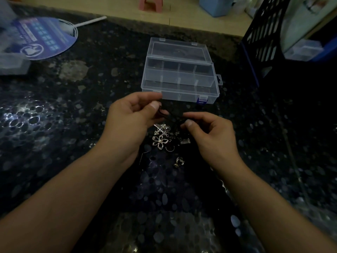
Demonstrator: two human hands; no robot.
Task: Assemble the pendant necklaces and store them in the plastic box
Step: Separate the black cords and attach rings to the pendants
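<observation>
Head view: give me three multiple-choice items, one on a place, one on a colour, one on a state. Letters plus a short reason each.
1. Where do the loose silver metal pendants lie?
A. inside the box
B. on the dark tabletop between the two hands
C. on the round fan

2. What colour is the latch on the front of the clear plastic compartment box?
A. blue
B. red
C. green

3. What state is the clear box in?
A. shut and latched
B. lid open, swung back
C. tipped on its side

Answers:
1 B: the pendants sit on the dark speckled tabletop, nearer the person than the box, between the left hand and the right hand.
2 A: the clip at the box's front right corner is blue.
3 B: the lid lies back behind the divided tray.

Both hands pinch a thin black cord.
</observation>
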